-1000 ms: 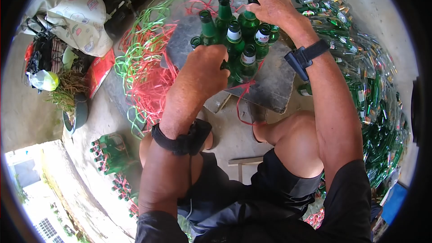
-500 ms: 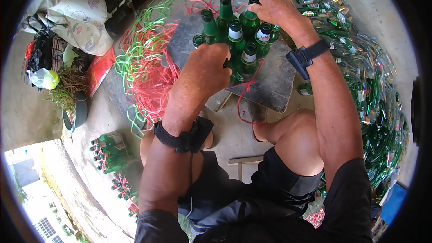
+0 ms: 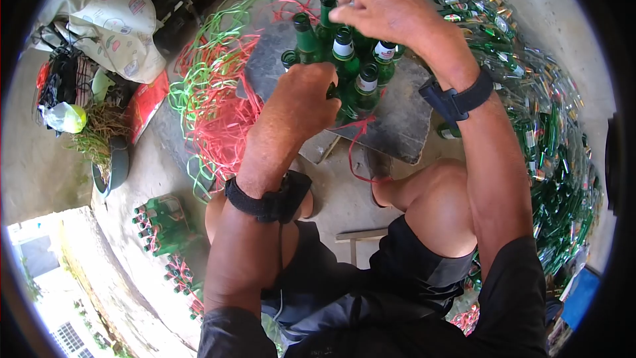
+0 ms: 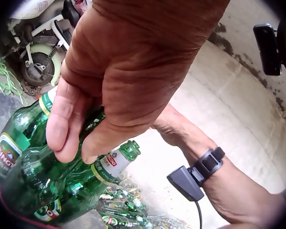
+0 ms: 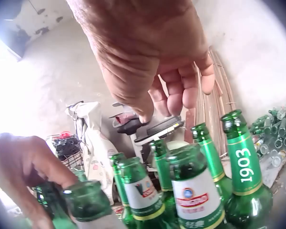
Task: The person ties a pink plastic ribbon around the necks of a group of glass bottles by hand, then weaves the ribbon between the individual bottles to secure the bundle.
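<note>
Several green glass bottles (image 3: 363, 93) stand upright in a tight cluster on a dark slab (image 3: 404, 129). Red plastic string (image 3: 361, 131) runs around the low front of the cluster. My left hand (image 3: 299, 98) grips the neck of a near-left bottle; in the left wrist view its thumb (image 4: 97, 143) and fingers close round that neck, mostly hiding it. Above the far bottles hovers my right hand (image 3: 394, 13), fingers loosely bent and holding nothing. The right wrist view puts this hand over the bottle mouths, with a bottle marked 1903 (image 5: 243, 164) to its right.
Tangled red and green string (image 3: 222, 106) lies left of the slab. A big heap of loose bottles (image 3: 556, 152) lines the wall on the right. Bundled bottles (image 3: 162, 225) stand on the floor at lower left. Farther back are a scooter (image 4: 38, 62) and a pale printed bag (image 3: 112, 26).
My right hand has let go of the far-right bottle's neck and moved left above the cluster. The left hand keeps its grip, nearly in place.
</note>
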`<state>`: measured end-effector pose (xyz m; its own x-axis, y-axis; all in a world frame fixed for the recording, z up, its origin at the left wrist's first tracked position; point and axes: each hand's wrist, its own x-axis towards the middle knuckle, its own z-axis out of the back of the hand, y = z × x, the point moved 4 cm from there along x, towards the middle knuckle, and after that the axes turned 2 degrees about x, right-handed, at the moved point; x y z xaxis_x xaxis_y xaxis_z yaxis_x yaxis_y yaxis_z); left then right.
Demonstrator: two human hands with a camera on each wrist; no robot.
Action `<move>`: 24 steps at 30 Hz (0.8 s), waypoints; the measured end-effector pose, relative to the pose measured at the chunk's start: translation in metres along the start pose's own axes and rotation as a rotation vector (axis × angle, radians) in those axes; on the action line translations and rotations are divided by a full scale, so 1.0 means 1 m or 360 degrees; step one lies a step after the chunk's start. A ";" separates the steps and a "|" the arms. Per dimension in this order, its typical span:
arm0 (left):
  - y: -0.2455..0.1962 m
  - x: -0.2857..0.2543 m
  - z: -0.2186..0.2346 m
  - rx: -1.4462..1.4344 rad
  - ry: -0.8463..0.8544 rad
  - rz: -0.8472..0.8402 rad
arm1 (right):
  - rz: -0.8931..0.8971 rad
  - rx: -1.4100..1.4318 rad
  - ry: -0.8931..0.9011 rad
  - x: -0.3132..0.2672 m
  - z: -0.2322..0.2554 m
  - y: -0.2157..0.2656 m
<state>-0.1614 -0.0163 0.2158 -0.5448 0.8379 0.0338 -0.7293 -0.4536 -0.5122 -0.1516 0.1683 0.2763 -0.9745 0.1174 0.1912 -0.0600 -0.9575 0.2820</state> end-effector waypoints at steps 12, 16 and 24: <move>-0.002 0.000 0.002 -0.0013 0.0014 0.0013 | 0.0248 -0.0081 0.0145 -0.008 -0.046 0.003; -0.002 0.000 0.002 -0.0004 0.0063 0.0062 | 0.0266 -0.0085 0.0154 -0.006 -0.051 0.002; -0.001 0.000 0.001 -0.0040 0.0057 0.0078 | 0.0348 0.0119 0.0144 -0.016 -0.047 0.015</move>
<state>-0.1613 -0.0165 0.2173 -0.5640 0.8255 -0.0221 -0.6915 -0.4868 -0.5338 -0.1474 0.1399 0.2328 -0.9782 -0.1177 0.1711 0.1672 -0.9349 0.3129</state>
